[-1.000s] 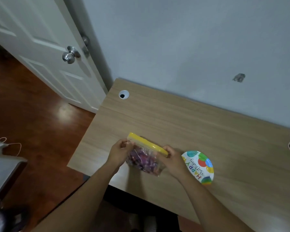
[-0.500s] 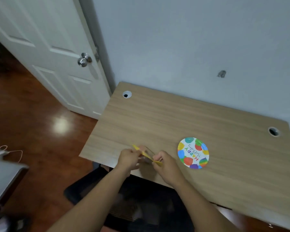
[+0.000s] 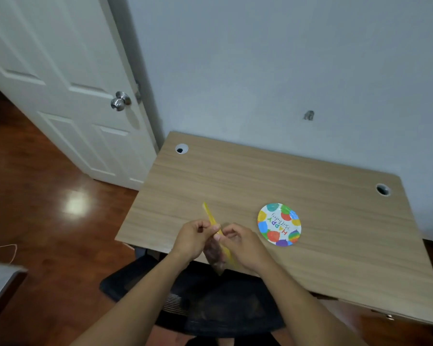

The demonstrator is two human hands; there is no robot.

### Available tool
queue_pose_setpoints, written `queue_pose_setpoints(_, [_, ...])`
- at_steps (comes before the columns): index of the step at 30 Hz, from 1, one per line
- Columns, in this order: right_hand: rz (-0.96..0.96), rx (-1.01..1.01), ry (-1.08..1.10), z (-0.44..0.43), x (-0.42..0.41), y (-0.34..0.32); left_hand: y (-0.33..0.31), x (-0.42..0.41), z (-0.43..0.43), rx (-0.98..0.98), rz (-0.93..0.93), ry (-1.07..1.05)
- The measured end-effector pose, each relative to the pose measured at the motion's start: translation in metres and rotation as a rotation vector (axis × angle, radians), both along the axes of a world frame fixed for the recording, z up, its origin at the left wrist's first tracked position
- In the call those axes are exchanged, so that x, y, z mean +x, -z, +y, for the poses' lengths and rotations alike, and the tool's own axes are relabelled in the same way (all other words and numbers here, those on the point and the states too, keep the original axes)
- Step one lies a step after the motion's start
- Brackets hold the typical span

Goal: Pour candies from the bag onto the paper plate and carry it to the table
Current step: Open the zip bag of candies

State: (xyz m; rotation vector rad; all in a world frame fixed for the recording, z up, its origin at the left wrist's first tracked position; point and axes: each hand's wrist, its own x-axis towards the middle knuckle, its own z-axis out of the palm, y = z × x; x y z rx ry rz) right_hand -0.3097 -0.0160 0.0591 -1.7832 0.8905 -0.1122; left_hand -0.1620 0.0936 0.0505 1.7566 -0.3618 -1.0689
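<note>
Our left hand and right hand pinch the bag at its yellow seal; we should part it gently, mouth up, before tipping toward the paper plate at three o'clock.

Both my forearms reach forward from the lower frame and converge at centre. My left hand is curled, thumb and forefinger pinched together in a closed grip. My right hand mirrors it just beside, fingers bent, thumb and forefinger likewise pinched. The fingertips of the two hands nearly meet.
</note>
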Motion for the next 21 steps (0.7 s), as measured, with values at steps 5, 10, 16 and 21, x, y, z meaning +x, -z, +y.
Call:
queue_pose_setpoints(5, [-0.026,0.138,0.017,-0.006,-0.004,-0.011,-0.009,0.004,0.003,-0.073,0.037,0.033])
queue_pose_setpoints(10, [0.007,0.146,0.01,-0.014,-0.005,-0.021,-0.023,0.005,0.002,-0.116,0.039,0.064])
queue_pose_setpoints(16, [0.066,0.142,0.001,-0.02,0.0,-0.03,-0.029,0.006,0.0,-0.034,-0.183,0.125])
queue_pose_setpoints(21, [0.1,0.084,-0.008,-0.022,0.003,-0.037,-0.029,0.009,-0.001,-0.032,-0.141,0.108])
